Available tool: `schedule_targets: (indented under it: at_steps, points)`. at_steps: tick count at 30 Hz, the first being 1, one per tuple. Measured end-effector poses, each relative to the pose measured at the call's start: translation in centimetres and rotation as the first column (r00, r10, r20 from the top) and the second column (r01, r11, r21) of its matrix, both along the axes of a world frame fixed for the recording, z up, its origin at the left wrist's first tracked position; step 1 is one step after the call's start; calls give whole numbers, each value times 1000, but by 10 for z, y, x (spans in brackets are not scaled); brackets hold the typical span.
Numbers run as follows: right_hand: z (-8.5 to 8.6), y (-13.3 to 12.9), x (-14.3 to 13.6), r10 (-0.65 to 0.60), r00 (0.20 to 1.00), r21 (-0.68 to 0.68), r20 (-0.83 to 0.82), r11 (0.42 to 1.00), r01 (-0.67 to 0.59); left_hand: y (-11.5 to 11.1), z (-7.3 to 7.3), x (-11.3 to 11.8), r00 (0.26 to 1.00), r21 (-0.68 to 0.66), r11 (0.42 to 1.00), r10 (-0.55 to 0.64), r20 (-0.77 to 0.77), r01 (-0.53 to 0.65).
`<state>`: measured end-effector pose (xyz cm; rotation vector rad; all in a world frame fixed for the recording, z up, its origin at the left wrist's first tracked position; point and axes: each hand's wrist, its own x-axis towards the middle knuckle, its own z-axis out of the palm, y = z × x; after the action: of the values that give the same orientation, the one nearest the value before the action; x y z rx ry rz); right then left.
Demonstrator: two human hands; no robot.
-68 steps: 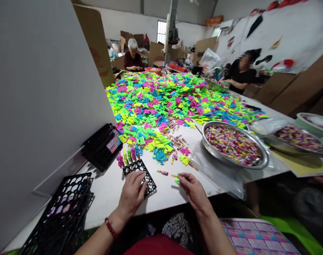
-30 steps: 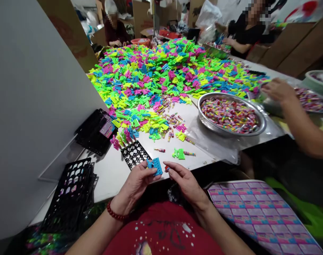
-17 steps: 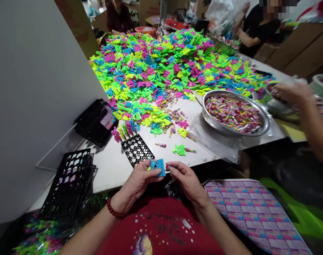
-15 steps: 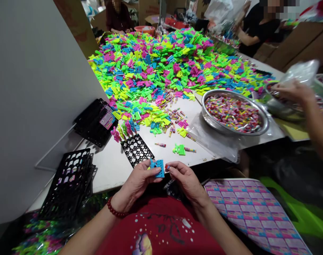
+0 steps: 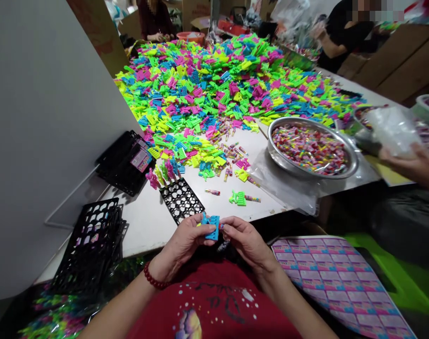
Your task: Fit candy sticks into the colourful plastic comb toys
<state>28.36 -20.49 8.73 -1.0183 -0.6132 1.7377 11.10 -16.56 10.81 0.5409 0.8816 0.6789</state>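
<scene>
My left hand grips a blue plastic piece between thumb and fingers, with a bit of yellow showing beside it. At the piece's right edge, my right hand pinches a small candy tube, mostly hidden by the fingers. Just beyond my left hand lies a black grid rack with pink, yellow, green and blue pieces standing at its far end. A green piece with a candy tube at its side rests on the table, near a loose candy tube.
A large heap of coloured plastic pieces covers the back. At the right stands a metal bowl of wrapped candy on a plastic bag. Black racks lie at left. Another person's hand holds a clear bag at far right; two people are behind.
My right hand has brought the small tube left, against the blue piece. The other person's hand and clear bag at the right have moved lower.
</scene>
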Motion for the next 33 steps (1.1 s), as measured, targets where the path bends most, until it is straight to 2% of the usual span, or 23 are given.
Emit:
schedule_targets:
  at_steps: [4, 7, 15, 20, 24, 26, 29, 33]
  points:
    - [2, 1, 1, -1, 1000, -10, -12, 1000, 1, 0, 1, 2, 996, 34, 999, 7, -88, -4]
    - [2, 0, 3, -5, 1000, 1, 6, 1000, 5, -2, 5, 2, 988, 108, 994, 1, -155, 16]
    - [-9, -1, 6, 17, 995, 56, 99, 998, -22, -7, 16, 4, 933, 244, 969, 47, -356, 45]
    - [-12, -1, 7, 31, 994, 49, 103, 998, -36, -3, 12, 2, 955, 201, 978, 9, -298, 54]
    - [-5, 1, 8, 84, 996, 23, -19, 996, -84, 4, 5, 1, 986, 17, 986, -165, -35, 165]
    - [-2, 3, 9, 87, 995, 22, -40, 996, -86, 4, 3, 3, 987, -32, 988, -152, 45, 153]
    - [-1, 5, 11, 43, 998, 67, 45, 997, -46, 2, 3, 6, 998, 41, 998, -41, -40, 43]
    - [-5, 4, 13, 42, 996, 96, 84, 994, -50, -4, 5, 7, 984, 175, 984, 3, -180, 29]
